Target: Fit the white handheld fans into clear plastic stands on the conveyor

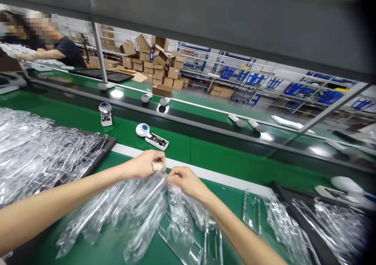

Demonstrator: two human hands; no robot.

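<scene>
Clear bags [148, 208]: mid tabletop [230, 196], fanning from the fingers toward the near edge
Left hand [147, 164]: fingers pinching bag tops
Right hand [186, 182]: pinching too, just beside
Nearer: basically a tie

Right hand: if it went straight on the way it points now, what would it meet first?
Most likely the left hand, just ahead of the right hand. The plastic bunched at both hands' fingertips might come first; depth is unclear in this single view.
</scene>
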